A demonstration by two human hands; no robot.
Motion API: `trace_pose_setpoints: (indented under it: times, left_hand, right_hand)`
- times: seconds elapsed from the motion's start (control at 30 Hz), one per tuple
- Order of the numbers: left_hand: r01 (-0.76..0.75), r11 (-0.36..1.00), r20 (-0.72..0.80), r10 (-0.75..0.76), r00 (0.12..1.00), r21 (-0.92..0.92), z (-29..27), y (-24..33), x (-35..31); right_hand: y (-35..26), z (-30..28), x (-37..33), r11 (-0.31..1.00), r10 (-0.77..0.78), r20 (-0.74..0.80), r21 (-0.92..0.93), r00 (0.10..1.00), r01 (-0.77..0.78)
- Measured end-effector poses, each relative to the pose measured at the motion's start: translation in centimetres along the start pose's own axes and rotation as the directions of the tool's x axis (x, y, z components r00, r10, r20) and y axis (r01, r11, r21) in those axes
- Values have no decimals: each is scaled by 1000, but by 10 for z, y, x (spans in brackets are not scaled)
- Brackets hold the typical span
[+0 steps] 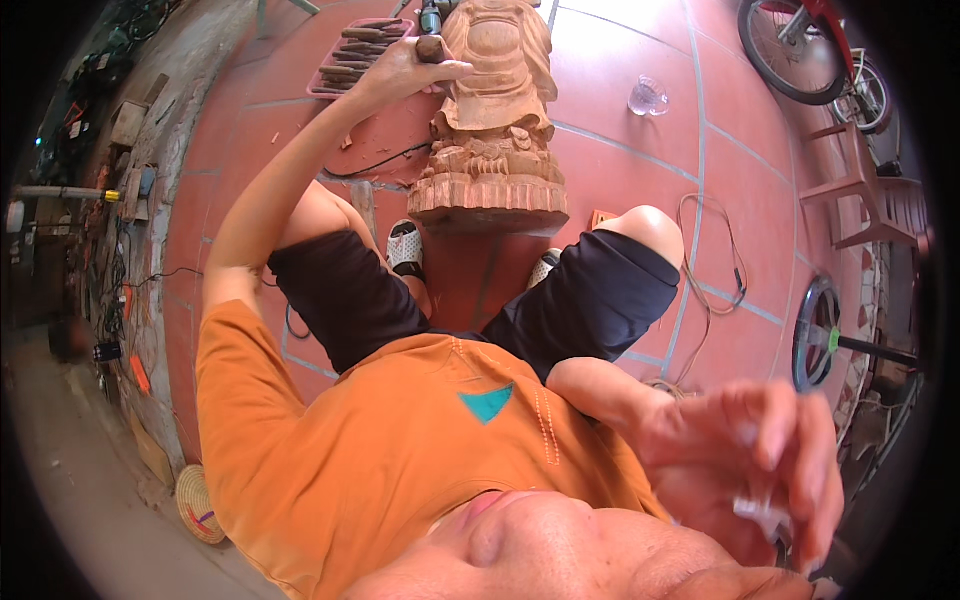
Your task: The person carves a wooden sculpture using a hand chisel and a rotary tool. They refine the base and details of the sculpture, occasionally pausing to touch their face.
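I locate the carved wooden statue [493,120] at 12 o'clock. At 11 o'clock, the left hand [402,73] grips a brown-ended tool [430,48]. At 4, the right hand [745,440] curls; its grip I cannot tell.

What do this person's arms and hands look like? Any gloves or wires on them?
The left hand and right hand are human and ungloved, with no wires visible on them. An orange short sleeve covers the left upper arm; the forearms are bare. The right sleeve isn't clearly visible.
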State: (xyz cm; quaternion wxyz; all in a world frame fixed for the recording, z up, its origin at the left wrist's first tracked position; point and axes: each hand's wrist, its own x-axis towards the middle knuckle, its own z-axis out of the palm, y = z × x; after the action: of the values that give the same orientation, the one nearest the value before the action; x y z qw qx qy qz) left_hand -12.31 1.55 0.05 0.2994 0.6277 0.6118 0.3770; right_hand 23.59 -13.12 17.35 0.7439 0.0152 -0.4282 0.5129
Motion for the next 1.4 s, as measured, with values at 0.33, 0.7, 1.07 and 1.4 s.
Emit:
trace_pose_setpoints:
  times: [0.33,0.7,1.07,1.4]
  left_hand:
    - [67,993,-150,-82,985,-101,35,-130,23]
    - [113,993,-297,-114,948,-20,62,-174,25]
    - [66,998,-311,-68,948,-18,45,-126,20]
    - [144,987,-221,-157,963,-71,67,-132,22]
  right_hand:
    - [-3,-12,7,972,-148,217,210,965,102]
    - [-5,20,31,934,298,356,-299,886,-195]
    - [24,-35,33,980,16,427,171,904,-99]
    - [27,-50,22,909,-325,282,358,903,216]
